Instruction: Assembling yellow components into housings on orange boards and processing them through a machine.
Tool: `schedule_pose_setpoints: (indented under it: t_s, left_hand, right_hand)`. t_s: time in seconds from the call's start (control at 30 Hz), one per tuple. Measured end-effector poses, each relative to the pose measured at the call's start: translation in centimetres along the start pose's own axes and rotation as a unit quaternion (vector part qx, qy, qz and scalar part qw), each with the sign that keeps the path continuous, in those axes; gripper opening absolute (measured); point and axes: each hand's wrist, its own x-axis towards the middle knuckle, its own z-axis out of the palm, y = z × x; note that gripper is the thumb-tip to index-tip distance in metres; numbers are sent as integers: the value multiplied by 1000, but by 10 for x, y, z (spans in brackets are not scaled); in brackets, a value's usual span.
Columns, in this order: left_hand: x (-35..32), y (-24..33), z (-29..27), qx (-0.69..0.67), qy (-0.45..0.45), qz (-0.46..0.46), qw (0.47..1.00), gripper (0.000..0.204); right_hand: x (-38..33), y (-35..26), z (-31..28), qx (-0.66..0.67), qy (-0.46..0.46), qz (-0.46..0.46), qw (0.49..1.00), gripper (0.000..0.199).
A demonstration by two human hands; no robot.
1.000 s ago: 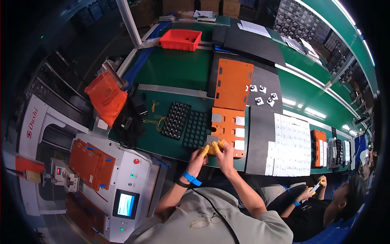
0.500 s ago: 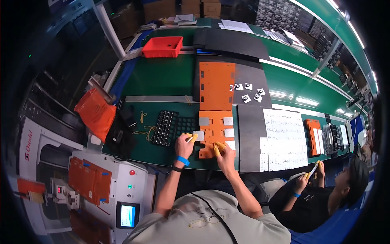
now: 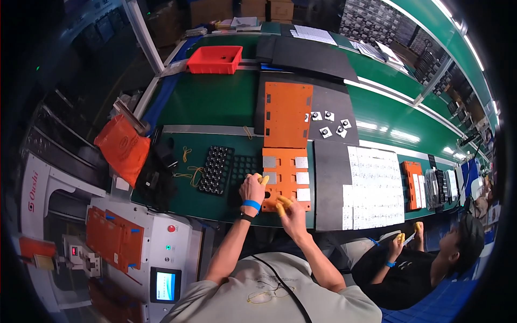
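Observation:
Between my hands lies an orange fixture (image 3: 286,186), with its orange lid (image 3: 288,116) swung flat behind it. Small silver plates sit in its pockets, three in the right column and two in the left. My left hand (image 3: 252,189), in yellow finger cots, has its fingers closed at the lower left edge of the nearer left plate (image 3: 269,176). Over the fixture's near end is my right hand (image 3: 292,214), also in yellow finger cots. Its thumb and index finger are slightly apart, and no part shows between them. A dark round opening (image 3: 267,195) shows beside the left hand.
Left of the fixture stand a black tray of small round parts (image 3: 216,169) and a black holed tray (image 3: 245,168). White sheets (image 3: 375,188) lie to the right; small camera-like parts (image 3: 326,131) lie behind. A co-worker (image 3: 417,264) sits at right, a machine (image 3: 161,253) stands left.
My left hand has moved right, bringing the silver plate from the fixture's left side onto the left column. My right hand has drawn slightly nearer to me, toward the fixture's near edge.

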Motion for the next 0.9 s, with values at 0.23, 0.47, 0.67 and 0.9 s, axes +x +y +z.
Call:
schedule_pose_setpoints:
  t_s: [0.23,0.47,0.67,0.9]
  left_hand:
    - [-38,-89,-9,-342,32,-20,939,25]
    - [-132,-139,-81,-710,-95,-229,660,19]
    - [-159,-164,-102,-771,-177,-230,566,25]
    - [-134,-122,-123,-782,-167,-150,582,53]
  right_hand:
    - [54,-35,48,40,-55,-47,997,24]
    - [100,-31,119,-100,-226,-235,940,32]
    - [95,-35,167,-263,-245,-291,886,31]
    - [82,-57,140,-64,-180,-199,961,24]
